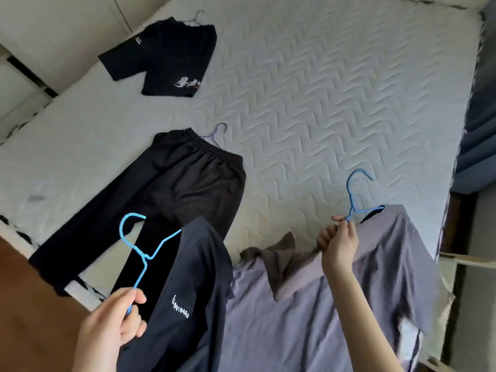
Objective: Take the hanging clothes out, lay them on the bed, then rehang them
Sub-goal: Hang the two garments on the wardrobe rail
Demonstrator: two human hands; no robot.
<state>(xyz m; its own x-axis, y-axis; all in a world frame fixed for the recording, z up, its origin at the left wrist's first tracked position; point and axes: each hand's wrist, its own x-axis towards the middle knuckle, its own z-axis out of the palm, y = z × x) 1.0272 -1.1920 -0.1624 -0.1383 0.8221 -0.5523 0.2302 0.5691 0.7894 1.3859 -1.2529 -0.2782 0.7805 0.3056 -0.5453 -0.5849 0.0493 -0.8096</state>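
My left hand point(112, 320) grips one arm of a blue wire hanger point(139, 248) that carries a dark navy garment point(188, 291) with a white logo. My right hand point(338, 248) pinches the neck of a second blue hanger point(354, 194) bearing a grey-lilac shirt point(335, 318) with a brown collar; both garments hang over the near edge of the white quilted bed point(322, 103). Black trousers point(161, 200) on a purple hanger point(217, 134) lie flat on the bed. Black shorts point(166, 55) on a grey hanger lie at the far left.
A pale wardrobe or wall panels point(40, 36) stand beyond the bed's left side. Brown floor point(26, 304) shows at the lower left. Blue fabric point(477, 146) hangs along the bed's right edge.
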